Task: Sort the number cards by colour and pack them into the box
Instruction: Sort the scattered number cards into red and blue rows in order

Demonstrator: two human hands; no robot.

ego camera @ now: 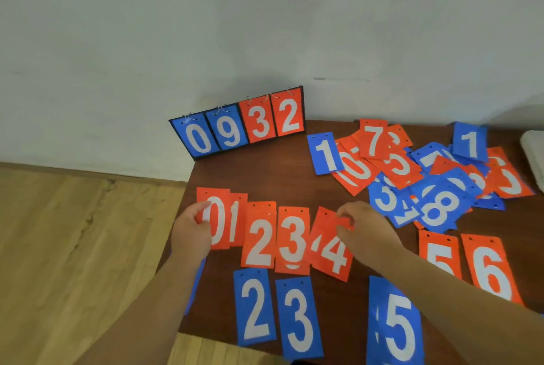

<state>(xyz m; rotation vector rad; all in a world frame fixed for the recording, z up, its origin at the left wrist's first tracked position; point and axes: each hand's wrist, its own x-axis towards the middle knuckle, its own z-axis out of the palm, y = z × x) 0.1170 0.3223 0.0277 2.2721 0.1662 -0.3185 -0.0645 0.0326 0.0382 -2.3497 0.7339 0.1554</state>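
Observation:
Red number cards lie in a row on the brown table (265, 170): 0 (219, 217), 1 (237, 217), 2 (259, 238), 3 (293, 239), 4 (331, 250), then 5 (438, 255) and 6 (490, 267) at the right. Below them lie blue cards 2 (254, 310), 3 (298, 323) and 5 (397, 326). My left hand (191, 229) pinches the left edge of the red 0. My right hand (363, 226) pinches the top right corner of the red 4. A mixed heap of red and blue cards (418, 176) lies at the back right. No box is in view.
A flip scoreboard (238, 126) showing 0 9 3 2 stands at the table's back edge against the wall. Something white (534, 155) sits at the far right edge. A blue card (195, 282) peeks from under my left forearm. Wooden floor lies left of the table.

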